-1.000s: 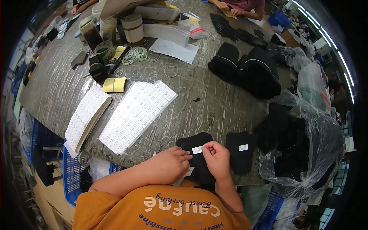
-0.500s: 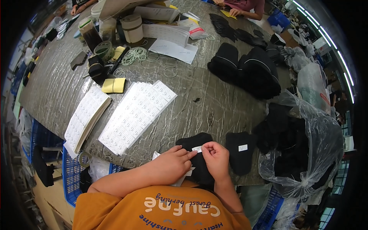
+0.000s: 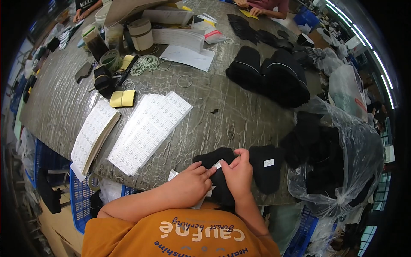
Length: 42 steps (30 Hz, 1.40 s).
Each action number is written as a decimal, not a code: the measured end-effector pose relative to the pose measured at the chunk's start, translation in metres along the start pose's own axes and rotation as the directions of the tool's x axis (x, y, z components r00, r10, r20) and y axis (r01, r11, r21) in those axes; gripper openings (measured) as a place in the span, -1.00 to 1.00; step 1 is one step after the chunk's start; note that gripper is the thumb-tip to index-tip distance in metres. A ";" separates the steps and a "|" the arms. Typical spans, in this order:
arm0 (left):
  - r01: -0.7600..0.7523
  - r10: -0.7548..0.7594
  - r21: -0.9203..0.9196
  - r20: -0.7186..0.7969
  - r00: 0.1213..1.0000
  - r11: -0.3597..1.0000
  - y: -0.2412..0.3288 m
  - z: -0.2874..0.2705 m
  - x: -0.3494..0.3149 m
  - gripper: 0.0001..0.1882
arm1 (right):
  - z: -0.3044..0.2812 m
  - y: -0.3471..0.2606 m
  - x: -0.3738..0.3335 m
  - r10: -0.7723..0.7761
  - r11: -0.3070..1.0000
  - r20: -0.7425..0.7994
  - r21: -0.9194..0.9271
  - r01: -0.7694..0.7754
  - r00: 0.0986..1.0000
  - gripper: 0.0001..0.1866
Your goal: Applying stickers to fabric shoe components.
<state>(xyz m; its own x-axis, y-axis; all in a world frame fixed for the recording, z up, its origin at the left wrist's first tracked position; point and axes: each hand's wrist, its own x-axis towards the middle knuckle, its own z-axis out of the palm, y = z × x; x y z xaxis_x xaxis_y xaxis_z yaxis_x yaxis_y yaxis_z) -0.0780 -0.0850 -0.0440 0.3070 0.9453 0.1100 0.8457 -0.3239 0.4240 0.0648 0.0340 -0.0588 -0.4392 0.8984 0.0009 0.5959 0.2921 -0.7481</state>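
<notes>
A black fabric piece (image 3: 212,155) lies in front of me at the table's near edge. On it is a small white label (image 3: 218,164), partly covered by my fingertips. My right hand (image 3: 239,174) is closed at the label's right end, thumb and index finger on it. My left hand (image 3: 191,183) has its index fingertip at the label's left end, its other fingers curled. White paper (image 3: 172,174) sticks out from under the left hand, which seems to hold it; most of it is hidden. Just right lies a second black fabric piece (image 3: 264,177) bearing a white label (image 3: 268,162).
Fanned label sheets (image 3: 150,130) and a thick label stack (image 3: 94,132) lie left. Black bundles (image 3: 276,77) stand far right, near an open clear plastic bag (image 3: 351,150) of black pieces. Rubber bands (image 3: 144,64) and tubs (image 3: 140,34) are farther back. Another person's hands (image 3: 252,10) work across the table.
My right thumb and fingers have shifted over the label and now cover its right end. The left index finger stays against it. The whole view has shifted slightly.
</notes>
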 end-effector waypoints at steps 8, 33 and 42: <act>0.013 -0.012 0.039 -0.011 1.000 0.999 0.003 -0.004 0.010 -0.81 | -0.005 0.025 0.005 -0.033 0.987 -0.042 0.157 0.040 0.999 -0.80; 0.102 -0.180 -0.491 -0.115 0.977 0.865 -0.019 -0.013 0.007 -0.90 | -0.103 0.072 0.021 0.014 1.000 -0.327 -0.003 -0.016 0.945 -0.80; 0.145 -0.358 -0.603 -0.250 0.899 0.785 -0.009 -0.016 0.013 -0.86 | -0.030 0.010 -0.028 -0.087 0.787 0.348 0.598 -0.150 0.933 -0.88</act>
<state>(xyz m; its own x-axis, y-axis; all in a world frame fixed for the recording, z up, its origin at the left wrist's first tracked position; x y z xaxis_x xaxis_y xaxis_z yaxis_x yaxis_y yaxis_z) -0.0890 -0.0695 -0.0324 -0.1362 0.9756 0.1722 0.4448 -0.0951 0.8906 0.1032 0.0211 -0.0465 -0.6958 0.6990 -0.1651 0.1324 -0.1010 -0.9860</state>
